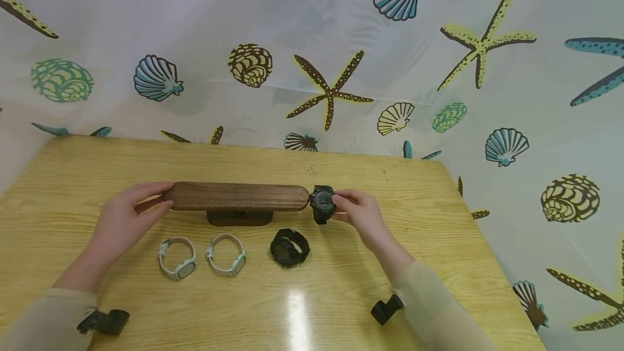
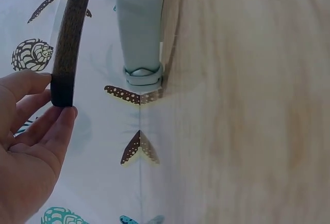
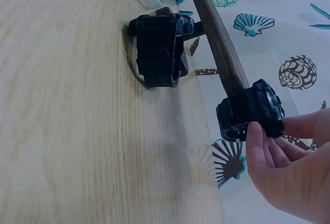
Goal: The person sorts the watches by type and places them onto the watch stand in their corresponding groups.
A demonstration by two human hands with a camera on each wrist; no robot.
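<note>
Left hand (image 1: 121,222) pinching a wooden bar (image 1: 239,197) at frame left, right hand (image 1: 363,215) holding a black watch (image 1: 322,199) by the bar's right end, mid-frame, three other watches (image 1: 239,265) below

- Two black watches (image 1: 322,202) (image 1: 283,252)
- Two pale watches (image 1: 186,269) (image 1: 238,264), making four altogether
- One wooden stand (image 1: 239,198): one bar (image 1: 205,195), one base (image 1: 244,220)
- One table (image 1: 219,307)
- Two hands (image 1: 125,218) (image 1: 364,218): one left, one right
- Two sleeves (image 1: 56,321) (image 1: 434,299)
- Two wrist cameras (image 1: 116,322) (image 1: 385,310), one on each arm

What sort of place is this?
Probably a makeshift recording setup, room unclear: a wood-grain table, a shell-and-starfish print sheet screening off what lies behind, and black wrist cameras on both sleeves.
</note>
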